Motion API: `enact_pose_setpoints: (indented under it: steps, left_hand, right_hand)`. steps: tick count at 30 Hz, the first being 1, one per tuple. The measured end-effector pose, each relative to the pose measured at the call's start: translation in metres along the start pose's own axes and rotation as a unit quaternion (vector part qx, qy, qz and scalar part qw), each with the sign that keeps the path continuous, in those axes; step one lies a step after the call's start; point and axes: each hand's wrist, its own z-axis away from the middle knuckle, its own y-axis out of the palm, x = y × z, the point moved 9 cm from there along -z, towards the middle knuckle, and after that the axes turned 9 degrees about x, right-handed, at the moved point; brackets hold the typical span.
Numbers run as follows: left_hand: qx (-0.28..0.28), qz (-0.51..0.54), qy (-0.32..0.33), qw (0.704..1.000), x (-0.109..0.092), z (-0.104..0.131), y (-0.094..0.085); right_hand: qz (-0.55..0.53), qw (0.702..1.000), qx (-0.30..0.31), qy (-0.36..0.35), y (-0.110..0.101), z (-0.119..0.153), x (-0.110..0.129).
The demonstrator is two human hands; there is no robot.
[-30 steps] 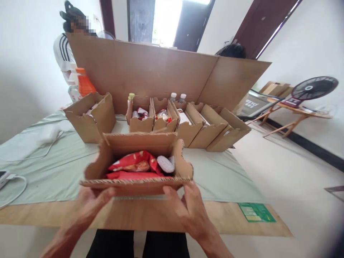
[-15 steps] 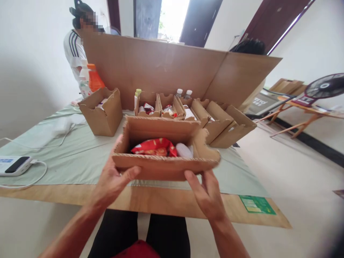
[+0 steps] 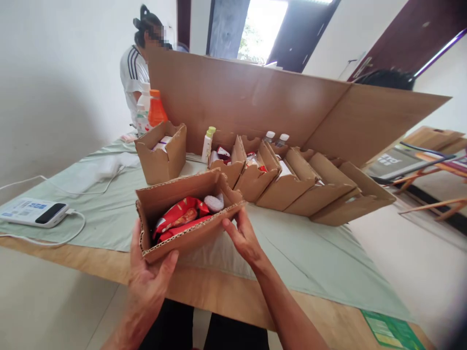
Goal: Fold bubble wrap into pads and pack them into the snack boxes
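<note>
Between my hands is an open cardboard box (image 3: pixel 197 241), tilted so that I look down into it. Inside lie a red snack packet (image 3: pixel 182 216) and a white, round-ended item (image 3: pixel 214 203) whose kind I cannot make out. My left hand (image 3: pixel 151 277) grips the box's near left corner, thumb on the front wall and fingers around the side. My right hand (image 3: pixel 245 237) holds the right end, its fingers partly hidden behind the wall. Below the box is the table's pale green cloth (image 3: pixel 284 253).
A row of cardboard boxes (image 3: pixel 270 187) with small goods stands beyond, before a tall cardboard screen (image 3: pixel 251 92). Left are another box (image 3: pixel 160 163), an orange bottle (image 3: pixel 156 109) and a white power bank (image 3: pixel 34 213) with its cable. A person (image 3: pixel 134 68) is behind the screen.
The held box has moved left relative to the row, and its right end has turned away from me. My view has swung to the right. Both hands keep their hold.
</note>
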Motion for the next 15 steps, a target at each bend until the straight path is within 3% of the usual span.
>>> enact_pose_setpoints:
  steps: [3,7,15]
  left_hand:
    - [-0.011,0.026,0.028,0.999,0.006,0.001,-0.004]
    - [-0.012,0.003,0.117,0.993,0.013,0.007,0.0]
    - [0.039,-0.042,0.121,0.991,0.032,0.012,0.019]
  right_hand:
    - [0.003,1.0,0.009,-0.024,0.02,-0.042,-0.003]
    - [0.017,0.998,-0.046,-0.041,0.034,-0.079,-0.012]
    - [0.024,0.994,-0.079,-0.067,0.066,-0.089,-0.033]
